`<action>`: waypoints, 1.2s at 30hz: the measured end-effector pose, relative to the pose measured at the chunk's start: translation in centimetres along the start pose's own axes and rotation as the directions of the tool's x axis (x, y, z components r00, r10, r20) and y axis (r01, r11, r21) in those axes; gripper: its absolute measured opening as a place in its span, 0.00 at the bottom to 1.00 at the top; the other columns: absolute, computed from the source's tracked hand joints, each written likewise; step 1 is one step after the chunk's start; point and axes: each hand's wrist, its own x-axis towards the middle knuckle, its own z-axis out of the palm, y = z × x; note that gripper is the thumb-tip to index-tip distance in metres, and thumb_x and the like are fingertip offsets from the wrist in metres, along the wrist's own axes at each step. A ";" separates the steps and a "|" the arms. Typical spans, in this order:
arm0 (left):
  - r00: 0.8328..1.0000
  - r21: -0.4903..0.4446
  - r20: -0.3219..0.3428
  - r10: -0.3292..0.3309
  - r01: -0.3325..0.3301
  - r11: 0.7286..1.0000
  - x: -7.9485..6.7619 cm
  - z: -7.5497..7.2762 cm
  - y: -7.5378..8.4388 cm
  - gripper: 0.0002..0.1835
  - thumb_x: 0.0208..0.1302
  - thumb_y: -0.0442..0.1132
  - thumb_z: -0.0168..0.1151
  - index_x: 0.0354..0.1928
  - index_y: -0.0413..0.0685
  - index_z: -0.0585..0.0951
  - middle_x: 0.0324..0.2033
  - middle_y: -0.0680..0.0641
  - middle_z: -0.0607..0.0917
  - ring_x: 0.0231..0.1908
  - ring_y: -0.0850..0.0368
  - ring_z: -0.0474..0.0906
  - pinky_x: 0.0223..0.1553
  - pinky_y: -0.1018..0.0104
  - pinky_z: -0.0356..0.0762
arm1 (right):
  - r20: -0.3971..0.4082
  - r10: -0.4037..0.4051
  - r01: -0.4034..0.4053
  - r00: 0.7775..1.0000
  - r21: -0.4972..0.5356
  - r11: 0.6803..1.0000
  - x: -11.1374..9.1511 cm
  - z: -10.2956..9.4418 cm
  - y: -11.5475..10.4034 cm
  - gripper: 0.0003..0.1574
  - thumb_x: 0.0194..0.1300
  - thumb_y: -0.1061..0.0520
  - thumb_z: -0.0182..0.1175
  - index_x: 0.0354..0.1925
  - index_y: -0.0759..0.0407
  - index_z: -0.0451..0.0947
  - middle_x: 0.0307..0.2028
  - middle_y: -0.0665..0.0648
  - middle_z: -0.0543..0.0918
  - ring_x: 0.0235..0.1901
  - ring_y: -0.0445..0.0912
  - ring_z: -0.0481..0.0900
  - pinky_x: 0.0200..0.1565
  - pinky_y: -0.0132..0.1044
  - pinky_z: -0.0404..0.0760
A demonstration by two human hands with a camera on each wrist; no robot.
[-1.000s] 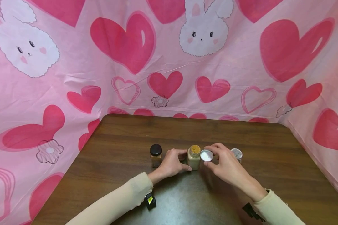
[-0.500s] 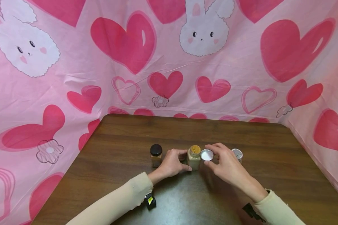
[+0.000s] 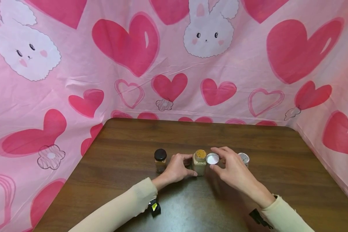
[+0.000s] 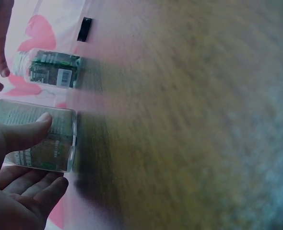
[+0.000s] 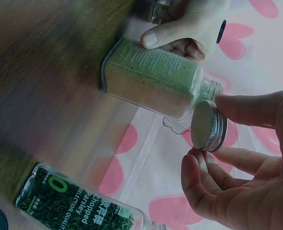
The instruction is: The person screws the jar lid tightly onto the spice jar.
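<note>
My left hand (image 3: 178,168) grips a square clear glass spice jar (image 3: 199,167), thumb on the near side and fingers on the far side. The jar stands upright on the wooden table, its mouth uncovered and showing yellow-brown powder. Just right of the mouth, my right hand (image 3: 230,167) pinches a silver metal screw lid (image 3: 212,159) between thumb and fingers. In the right wrist view the lid (image 5: 208,126) is right at the jar's threaded neck, its pale inner face showing in the head view. Printed text covers the jar's side (image 4: 41,134).
Left of my left hand stands a jar with a black cap (image 3: 160,155). Behind my right hand is a chopped parsley jar (image 3: 244,158), its label readable in the right wrist view. A small black object (image 4: 85,29) lies beyond it. Pink heart-printed cloth (image 3: 168,64) hangs behind the table (image 3: 127,138).
</note>
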 end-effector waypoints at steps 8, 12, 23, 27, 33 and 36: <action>1.000 0.003 -0.005 -0.001 0.001 1.000 -0.1 0.0 -0.1 0.37 0.47 0.33 0.87 0.63 0.36 0.83 0.54 0.41 0.88 0.53 0.52 0.86 0.55 0.58 0.83 | -0.001 -0.006 0.006 1.000 0.007 1.000 0.1 0.0 -0.2 0.34 0.60 0.63 0.78 0.63 0.67 0.80 0.53 0.62 0.84 0.42 0.48 0.84 0.41 0.46 0.82; 1.000 0.008 -0.005 -0.001 0.001 1.000 -0.1 0.0 -0.1 0.37 0.48 0.34 0.87 0.63 0.37 0.84 0.54 0.42 0.88 0.53 0.54 0.86 0.55 0.59 0.83 | -0.008 -0.009 0.009 1.000 0.000 1.000 0.1 0.0 -0.3 0.35 0.60 0.63 0.78 0.64 0.66 0.80 0.53 0.61 0.84 0.42 0.47 0.83 0.40 0.45 0.81; 1.000 0.006 0.008 -0.005 0.005 1.000 -0.1 -0.1 -0.1 0.37 0.48 0.34 0.87 0.64 0.38 0.83 0.56 0.43 0.87 0.54 0.55 0.86 0.55 0.60 0.82 | -0.030 -0.019 0.019 0.999 -0.004 1.000 0.3 0.0 -0.4 0.34 0.60 0.64 0.77 0.64 0.65 0.80 0.53 0.61 0.84 0.41 0.46 0.81 0.41 0.45 0.81; 1.000 0.005 0.009 -0.005 0.005 1.000 -0.1 -0.1 -0.1 0.37 0.49 0.34 0.87 0.64 0.38 0.83 0.56 0.43 0.87 0.54 0.55 0.85 0.56 0.61 0.82 | -0.040 -0.024 0.024 0.999 0.003 1.000 0.4 0.1 -0.4 0.34 0.60 0.63 0.77 0.64 0.65 0.81 0.53 0.60 0.84 0.42 0.47 0.82 0.43 0.47 0.81; 1.000 0.011 0.008 -0.006 0.006 1.000 -0.1 -0.1 0.0 0.37 0.49 0.34 0.87 0.64 0.38 0.83 0.56 0.43 0.87 0.53 0.55 0.86 0.55 0.61 0.82 | -0.048 -0.035 0.036 0.998 0.008 0.999 0.6 0.1 -0.5 0.34 0.60 0.63 0.77 0.64 0.64 0.81 0.53 0.58 0.84 0.43 0.47 0.83 0.44 0.51 0.82; 1.000 0.009 0.009 -0.007 0.007 1.000 -0.1 -0.1 0.0 0.37 0.49 0.34 0.87 0.64 0.37 0.83 0.56 0.42 0.87 0.53 0.55 0.86 0.55 0.61 0.82 | -0.050 -0.037 0.038 0.998 0.017 0.999 0.7 0.2 -0.7 0.34 0.60 0.63 0.77 0.64 0.63 0.81 0.53 0.58 0.84 0.43 0.47 0.83 0.45 0.53 0.83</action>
